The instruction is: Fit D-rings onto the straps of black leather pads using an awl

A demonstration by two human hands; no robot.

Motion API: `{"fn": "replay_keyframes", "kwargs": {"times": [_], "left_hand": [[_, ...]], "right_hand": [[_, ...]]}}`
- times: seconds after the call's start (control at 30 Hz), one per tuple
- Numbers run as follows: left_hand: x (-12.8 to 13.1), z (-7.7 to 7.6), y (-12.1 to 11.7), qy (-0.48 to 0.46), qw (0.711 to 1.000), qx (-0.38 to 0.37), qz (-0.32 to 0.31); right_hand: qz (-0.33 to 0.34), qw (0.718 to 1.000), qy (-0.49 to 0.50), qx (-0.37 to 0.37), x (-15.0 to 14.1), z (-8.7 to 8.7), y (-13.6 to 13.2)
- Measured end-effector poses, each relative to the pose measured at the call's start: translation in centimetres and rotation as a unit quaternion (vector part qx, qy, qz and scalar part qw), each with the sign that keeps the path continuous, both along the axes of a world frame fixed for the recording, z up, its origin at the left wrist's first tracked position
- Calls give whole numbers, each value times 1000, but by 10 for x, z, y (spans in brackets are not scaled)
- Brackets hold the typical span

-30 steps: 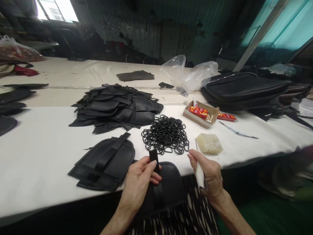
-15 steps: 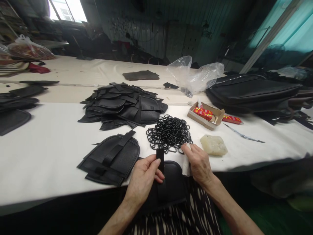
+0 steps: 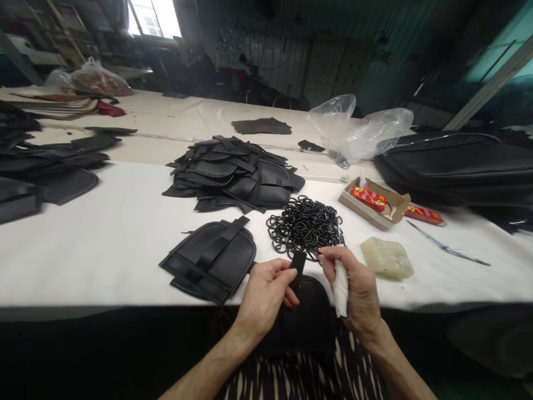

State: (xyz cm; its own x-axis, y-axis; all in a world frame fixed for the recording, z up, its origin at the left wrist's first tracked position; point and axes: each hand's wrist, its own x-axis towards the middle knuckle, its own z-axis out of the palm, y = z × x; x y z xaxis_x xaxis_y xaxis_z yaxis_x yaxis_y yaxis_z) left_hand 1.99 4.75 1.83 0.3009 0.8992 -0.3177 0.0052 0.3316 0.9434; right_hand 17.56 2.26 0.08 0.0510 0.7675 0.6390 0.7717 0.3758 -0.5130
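Observation:
My left hand [image 3: 266,294] is closed, its thumb and fingers pinching the upright end of a black strap [image 3: 298,266]. That strap belongs to a rounded black leather-like piece [image 3: 312,316] lying over my lap at the table edge. In my right hand [image 3: 360,289] is an awl-like tool with a white-wrapped handle [image 3: 341,286]; its thin metal shaft points up and away. The right thumb and forefinger are at the near edge of a heap of black D-rings [image 3: 306,225]; whether they pinch a ring I cannot tell.
Stitched black pieces [image 3: 214,253] lie to the left, with a larger pile [image 3: 233,172] behind. On the right are a yellowish block [image 3: 387,257], a cardboard box [image 3: 370,216] with red packets, tweezers [image 3: 447,244], a clear plastic bag [image 3: 362,130] and a black bag [image 3: 453,166].
The view has turned left, so the table's things sit farther right. My right hand has tilted, showing more of the white handle. My left hand still pinches the strap.

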Motion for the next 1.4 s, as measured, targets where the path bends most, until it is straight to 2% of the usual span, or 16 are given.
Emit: {"fn": "replay_keyframes", "kwargs": {"times": [0.17,0.3,0.47,0.6,0.73,0.83,0.97,1.1,1.2,1.3,1.4], "left_hand": [[0,-2,0,27,999,25,-15],[0,-3,-1,34,999,34,-21],[0,1,-1,46,998,37,-27],[-1,0,-2,18,999,33,-29],[-2,-4,-5,-44,998,45,10],[-4,-6,-6,-75,996,35,29],[-6,-8,-6,-89,996,27,-3],[-6,-11,-6,-71,996,51,-12],[-6,-12,-7,-61,996,70,-7],[-6,-12,-7,-52,995,83,-14],[-7,-13,-8,-52,995,89,-16]], "right_hand": [[46,998,-48,8,-12,3,1],[63,990,-114,54,-13,6,2],[96,951,-257,143,-13,11,4],[125,941,-275,155,-15,13,4],[132,943,-263,156,-22,12,0],[126,955,-226,145,-27,10,-4],[108,984,-123,75,-32,2,-12],[37,999,26,30,-35,-11,-18],[-18,994,107,-26,-38,-12,-19],[-7,967,222,-122,-42,-5,-18],[-2,950,276,-146,-45,3,-15]]}}
